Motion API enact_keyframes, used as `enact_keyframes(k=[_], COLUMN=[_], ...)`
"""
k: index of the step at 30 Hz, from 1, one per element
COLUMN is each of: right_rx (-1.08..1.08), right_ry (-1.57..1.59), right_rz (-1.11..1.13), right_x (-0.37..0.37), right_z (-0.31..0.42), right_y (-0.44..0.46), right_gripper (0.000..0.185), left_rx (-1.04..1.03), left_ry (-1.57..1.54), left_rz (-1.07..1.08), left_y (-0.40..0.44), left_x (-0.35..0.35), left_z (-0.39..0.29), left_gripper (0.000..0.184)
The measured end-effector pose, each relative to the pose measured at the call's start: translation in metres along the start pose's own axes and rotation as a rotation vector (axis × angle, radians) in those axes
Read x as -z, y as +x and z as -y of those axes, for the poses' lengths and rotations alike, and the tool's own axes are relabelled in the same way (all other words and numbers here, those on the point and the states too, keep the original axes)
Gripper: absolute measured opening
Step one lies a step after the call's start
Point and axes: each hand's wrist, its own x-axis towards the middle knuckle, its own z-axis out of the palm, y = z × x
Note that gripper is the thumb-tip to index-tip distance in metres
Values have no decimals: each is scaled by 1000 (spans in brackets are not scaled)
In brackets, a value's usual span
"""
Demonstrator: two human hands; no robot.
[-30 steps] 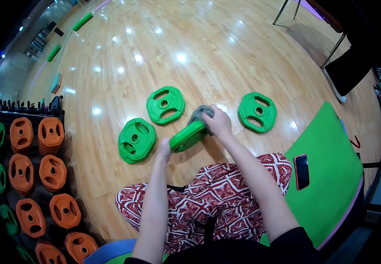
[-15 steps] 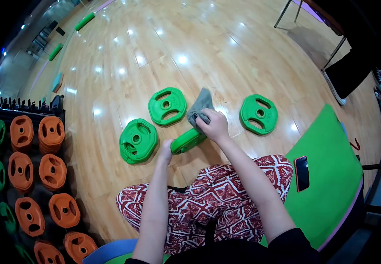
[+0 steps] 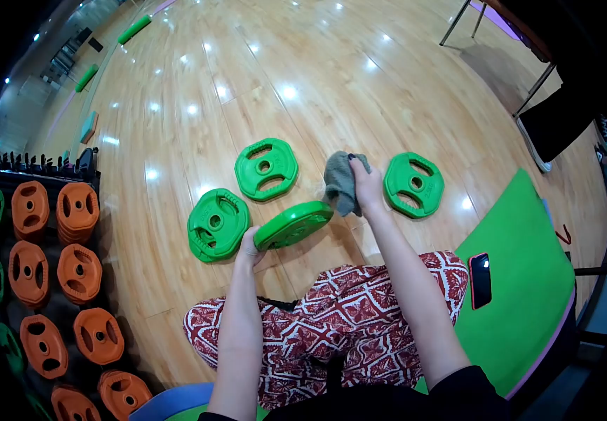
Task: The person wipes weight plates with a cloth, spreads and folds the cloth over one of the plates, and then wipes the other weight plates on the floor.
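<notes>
My left hand point(image 3: 249, 247) grips the left end of a green weight plate point(image 3: 294, 224), which is tilted up off the floor in front of my lap. In my right hand point(image 3: 367, 188) is a bunched grey cloth point(image 3: 344, 184), held just beyond the plate's right end. On the floor lie more green plates: one at the left point(image 3: 219, 224) that looks like a stack, another one behind point(image 3: 266, 169), and a single plate on the right point(image 3: 414, 184), close to my right hand.
Orange weight plates point(image 3: 79, 272) hang on a rack at the left. A green mat point(image 3: 521, 281) bearing a phone point(image 3: 481, 281) lies at my right. A person's leg point(image 3: 563, 126) and a chair point(image 3: 521, 35) are at the upper right. Wooden floor point(image 3: 303, 84) stretches ahead.
My right hand has moved right with the cloth, away from the plate's edge, and the cloth is now more bunched. The held plate has turned so its face shows more.
</notes>
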Motion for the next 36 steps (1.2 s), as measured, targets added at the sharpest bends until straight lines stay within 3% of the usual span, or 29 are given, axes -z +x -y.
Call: enact_keyframes(k=[1, 3, 7, 9, 10, 11, 13, 14, 17, 18, 21, 23, 25, 27, 29, 33, 35, 36], right_rx=[93, 357, 109, -155, -219, -217, -216, -187, 208, 214, 817, 874, 874, 515, 327, 248, 848, 930], right_ry=[48, -178, -489, -1002, -1112, -1112, -647, -609, -467, -467, -670, -861, -984, -916, -1058, -922, -822, -887], right_rz=[36, 80, 159, 203, 213, 211, -121, -209, -228, -227, -87, 139, 146, 75, 3, -190, -94, -20], right_x=[-7, -20, -10, 8, 17, 19, 5, -5, -19, -23, -37, -41, -36, -27, -9, -10, -33, -44], right_z=[-3, -13, -62, -73, -88, -103, -93, -71, -30, -20, -6, -7, -13, -15, -17, -5, 6, 10], right_y=[-1, -12, 1, 6, 7, 15, 11, 2, -13, -17, -33, -39, -35, -18, -1, -7, -21, -32], right_gripper=[28, 28, 34, 43, 46, 46, 47, 48, 37, 37, 32, 34, 34, 33, 30, 29, 26, 27], left_rx=[13, 17, 32, 27, 20, 19, -41, -48, -77, -91, -104, -119, -132, -229, -206, -149, -167, -155], left_ry=[-24, -25, -63, -47, -33, -32, 16, 60, 74, 119, 243, 280, 317, 286, 222, 146, 154, 205], left_rz=[-21, -39, -55, -82, -104, -102, -7, -57, -101, -103, -118, -101, -96, -60, -121, -164, -157, -138], left_y=[1, -4, -3, -10, -11, -6, -5, -6, -11, -5, -7, -2, 5, 10, 1, -17, -9, -1], left_x=[-4, -16, -9, -18, -25, -24, -19, -22, -45, -40, -54, -54, -44, -35, -51, -73, -63, -53], left_z=[-2, -8, -8, -12, -15, -13, -6, -3, -6, -1, -3, 1, 7, 13, 6, 0, 10, 16], left_gripper=[23, 24, 25, 25, 25, 25, 26, 26, 25, 25, 27, 27, 27, 28, 29, 33, 32, 32])
